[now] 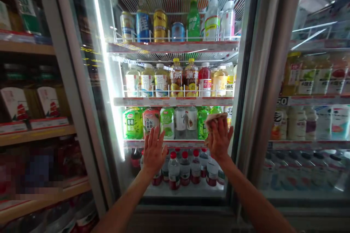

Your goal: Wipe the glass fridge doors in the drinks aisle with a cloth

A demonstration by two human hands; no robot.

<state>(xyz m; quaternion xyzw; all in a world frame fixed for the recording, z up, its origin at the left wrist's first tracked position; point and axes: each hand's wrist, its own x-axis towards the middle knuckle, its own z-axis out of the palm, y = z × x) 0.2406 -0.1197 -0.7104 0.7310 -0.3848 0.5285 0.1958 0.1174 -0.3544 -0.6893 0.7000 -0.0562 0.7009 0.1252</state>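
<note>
My left hand (154, 152) is raised with its fingers stretched out and holds nothing. It appears in front of the lower shelf of a lit drinks fridge, palm toward the fridge; whether it touches a glass pane I cannot tell. Under my right hand (219, 141) is a crumpled beige cloth (216, 117), its edge showing above the fingertips. This hand is at the right side of the fridge front, over green bottles. Behind my hands stand a red-labelled tea bottle (151, 121), a light green bottle (167, 123) and a dark green bottle (203, 122).
A metal door frame (269, 80) stands at the right and another upright (71, 91) at the left. Higher shelves hold cans and bottles, including a green bottle (193, 20). Red-capped bottles (174, 171) fill the bottom. Wooden shelving (35, 131) with bottles is at far left.
</note>
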